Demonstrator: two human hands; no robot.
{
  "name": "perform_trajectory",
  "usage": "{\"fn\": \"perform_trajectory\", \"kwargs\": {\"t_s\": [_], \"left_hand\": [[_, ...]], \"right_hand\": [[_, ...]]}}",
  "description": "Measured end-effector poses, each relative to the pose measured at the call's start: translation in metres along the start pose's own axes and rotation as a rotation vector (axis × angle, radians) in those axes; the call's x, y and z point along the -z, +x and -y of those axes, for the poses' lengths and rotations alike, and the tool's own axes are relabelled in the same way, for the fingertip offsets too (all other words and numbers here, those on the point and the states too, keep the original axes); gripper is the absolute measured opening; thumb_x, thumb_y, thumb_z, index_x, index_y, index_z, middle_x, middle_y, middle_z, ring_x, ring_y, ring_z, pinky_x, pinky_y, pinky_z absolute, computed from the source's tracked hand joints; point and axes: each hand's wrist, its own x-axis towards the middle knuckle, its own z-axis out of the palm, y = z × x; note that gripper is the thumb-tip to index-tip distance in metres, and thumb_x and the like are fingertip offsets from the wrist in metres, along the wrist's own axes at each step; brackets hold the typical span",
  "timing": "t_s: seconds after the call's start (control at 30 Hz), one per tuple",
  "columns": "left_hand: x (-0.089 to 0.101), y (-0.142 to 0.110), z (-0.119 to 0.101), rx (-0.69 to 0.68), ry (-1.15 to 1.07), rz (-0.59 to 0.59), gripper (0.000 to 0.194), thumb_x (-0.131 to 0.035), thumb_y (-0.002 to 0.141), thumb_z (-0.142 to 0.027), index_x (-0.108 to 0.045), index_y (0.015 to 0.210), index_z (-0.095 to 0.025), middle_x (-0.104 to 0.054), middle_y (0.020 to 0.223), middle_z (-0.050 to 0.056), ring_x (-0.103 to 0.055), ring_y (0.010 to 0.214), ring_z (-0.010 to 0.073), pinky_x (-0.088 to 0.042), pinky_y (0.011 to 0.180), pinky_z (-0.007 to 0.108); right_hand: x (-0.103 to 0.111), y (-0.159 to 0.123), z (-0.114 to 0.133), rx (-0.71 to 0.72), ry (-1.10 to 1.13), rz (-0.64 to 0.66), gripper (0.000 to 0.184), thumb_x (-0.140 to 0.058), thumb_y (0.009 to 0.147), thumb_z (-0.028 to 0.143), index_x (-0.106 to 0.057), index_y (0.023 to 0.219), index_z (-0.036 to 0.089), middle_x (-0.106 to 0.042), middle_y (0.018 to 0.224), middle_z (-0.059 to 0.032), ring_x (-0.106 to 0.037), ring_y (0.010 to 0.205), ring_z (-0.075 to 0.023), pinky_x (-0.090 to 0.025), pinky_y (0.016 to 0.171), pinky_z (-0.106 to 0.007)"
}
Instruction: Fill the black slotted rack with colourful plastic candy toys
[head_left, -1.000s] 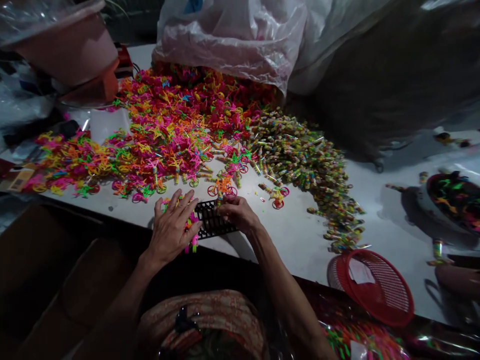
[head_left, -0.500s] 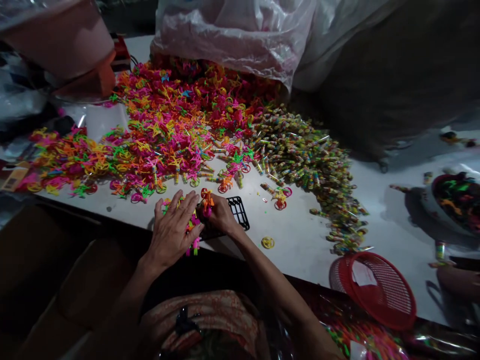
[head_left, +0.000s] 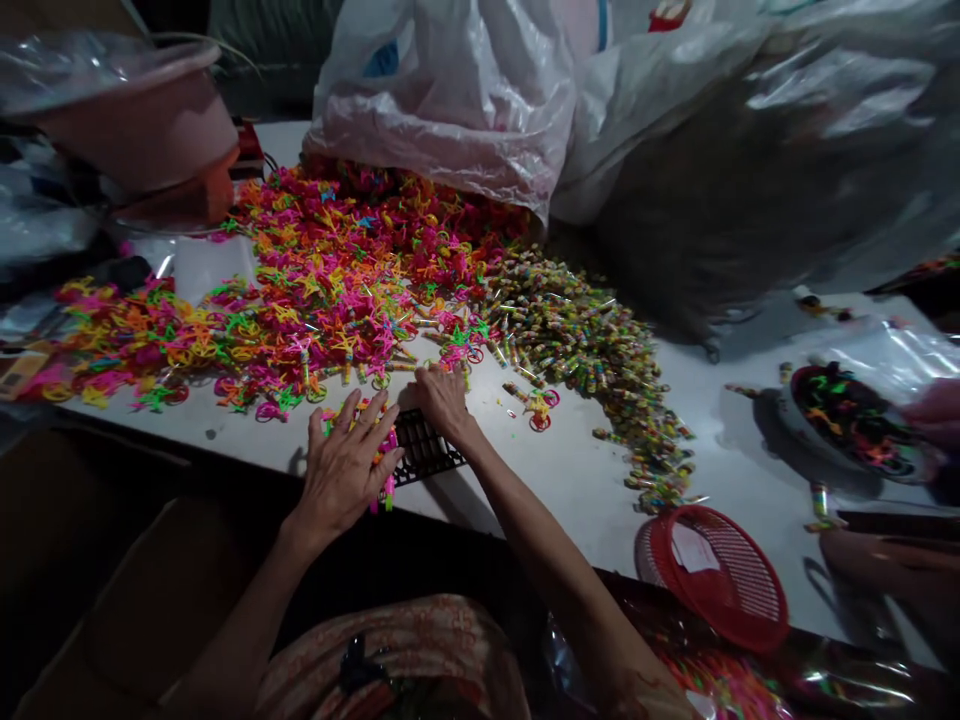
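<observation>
My left hand (head_left: 345,465) lies flat with spread fingers on a small bunch of neon plastic toy bicycles standing in a black grid tray (head_left: 429,452) at the table's near edge. My right hand (head_left: 442,398) reaches just past the tray's far end into the rim of the big heap of neon toy bicycles (head_left: 315,270); its fingers are curled down among the pieces, and I cannot make out what they grip. A heap of small wrapped candy tubes (head_left: 585,340) lies to the right of the bicycles.
Large clear plastic bags (head_left: 465,90) stand behind the heaps. A red mesh basket lid (head_left: 720,580) lies at the near right. A bowl of neon pieces (head_left: 855,420) is at the far right, with another person's hand (head_left: 877,555) below it. A pink tub (head_left: 135,110) is back left.
My right hand has left the tray, where it set an orange bicycle, and reached forward into the edge of the heap. My left hand has stayed on the bunch.
</observation>
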Motion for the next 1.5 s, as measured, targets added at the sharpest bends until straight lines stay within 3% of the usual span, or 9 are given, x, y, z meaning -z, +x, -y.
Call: {"fn": "perform_trajectory", "kwargs": {"t_s": [0.2, 0.37, 0.5, 0.6, 0.83, 1.03, 1.2, 1.4, 1.5], "left_hand": [[0.0, 0.001, 0.0, 0.025, -0.021, 0.005, 0.048, -0.039, 0.094, -0.039, -0.046, 0.139, -0.024, -0.043, 0.148, 0.009, -0.032, 0.14, 0.0333, -0.022, 0.108, 0.064], [0.001, 0.001, 0.001, 0.029, -0.031, 0.015, 0.048, -0.039, 0.094, -0.039, -0.045, 0.14, -0.026, -0.043, 0.148, 0.008, -0.031, 0.141, 0.0328, -0.021, 0.109, 0.064], [0.001, 0.001, 0.001, 0.031, -0.023, 0.032, 0.048, -0.038, 0.095, -0.039, -0.044, 0.14, -0.026, -0.041, 0.149, 0.008, -0.03, 0.141, 0.032, -0.02, 0.109, 0.062], [0.002, 0.001, 0.002, 0.027, -0.026, 0.04, 0.049, -0.036, 0.095, -0.042, -0.044, 0.14, -0.025, -0.04, 0.15, 0.009, -0.029, 0.141, 0.0323, -0.019, 0.109, 0.063], [0.003, 0.001, 0.002, 0.028, -0.048, 0.036, 0.048, -0.032, 0.096, -0.041, -0.046, 0.139, -0.025, -0.041, 0.15, 0.008, -0.029, 0.142, 0.0317, -0.017, 0.11, 0.062], [0.004, 0.002, 0.002, 0.034, -0.054, 0.037, 0.047, -0.032, 0.096, -0.04, -0.046, 0.139, -0.029, -0.041, 0.149, 0.006, -0.029, 0.142, 0.0302, -0.016, 0.111, 0.061], [0.005, 0.002, 0.002, 0.03, -0.059, 0.034, 0.047, -0.032, 0.096, -0.04, -0.045, 0.14, -0.028, -0.041, 0.149, 0.007, -0.029, 0.142, 0.0306, -0.017, 0.11, 0.062], [0.005, 0.001, 0.0, 0.025, -0.042, 0.051, 0.05, -0.032, 0.096, -0.042, -0.043, 0.141, -0.025, -0.039, 0.15, 0.009, -0.028, 0.142, 0.0325, -0.016, 0.11, 0.064], [0.003, 0.001, 0.001, 0.014, -0.034, 0.032, 0.051, -0.035, 0.095, -0.045, -0.043, 0.141, -0.026, -0.04, 0.15, 0.009, -0.029, 0.142, 0.0334, -0.015, 0.11, 0.065]], "right_hand": [[-0.015, -0.038, -0.017, -0.001, 0.01, -0.06, 0.031, -0.034, 0.094, 0.02, -0.057, 0.115, 0.023, -0.065, 0.109, -0.0092, -0.064, 0.086, -0.0212, -0.038, 0.065, -0.028], [-0.027, -0.047, -0.025, -0.07, 0.34, -0.08, 0.022, -0.051, 0.082, 0.018, -0.055, 0.103, 0.019, -0.067, 0.093, -0.006, -0.062, 0.08, -0.02, -0.038, 0.065, -0.027], [-0.041, -0.054, -0.024, -0.12, 0.736, -0.199, 0.041, -0.059, 0.071, 0.02, -0.05, 0.112, 0.019, -0.063, 0.08, 0.0003, -0.058, 0.069, -0.0173, -0.041, 0.063, -0.026], [-0.05, -0.06, -0.023, -0.13, 0.828, -0.292, 0.054, -0.06, 0.068, 0.02, -0.048, 0.121, 0.02, -0.061, 0.077, 0.0023, -0.054, 0.064, -0.0165, -0.042, 0.062, -0.028], [-0.062, -0.065, -0.022, -0.035, 1.006, -0.274, 0.016, -0.068, 0.064, 0.027, -0.06, 0.076, 0.019, -0.057, 0.075, 0.0006, -0.053, 0.071, -0.0168, -0.045, 0.066, -0.029], [-0.067, -0.086, 0.001, 0.037, 1.138, -0.161, 0.016, -0.062, 0.073, 0.033, -0.054, 0.074, 0.02, -0.056, 0.07, 0.0015, -0.051, 0.065, -0.0149, -0.042, 0.061, -0.026], [-0.07, -0.095, 0.011, 0.066, 0.921, -0.173, 0.015, -0.054, 0.078, 0.028, -0.049, 0.066, 0.02, -0.053, 0.066, 0.0015, -0.046, 0.061, -0.0131, -0.036, 0.058, -0.024], [-0.058, -0.097, 0.002, 0.324, 0.616, -0.081, 0.005, -0.054, 0.08, 0.022, -0.053, 0.076, 0.019, -0.057, 0.078, -0.0027, -0.048, 0.067, -0.0148, -0.036, 0.063, -0.025], [-0.047, -0.094, 0.001, 0.364, 0.49, -0.002, 0.007, -0.059, 0.08, 0.023, -0.057, 0.081, 0.017, -0.06, 0.081, -0.0042, -0.05, 0.067, -0.0151, -0.036, 0.062, -0.025]]}}
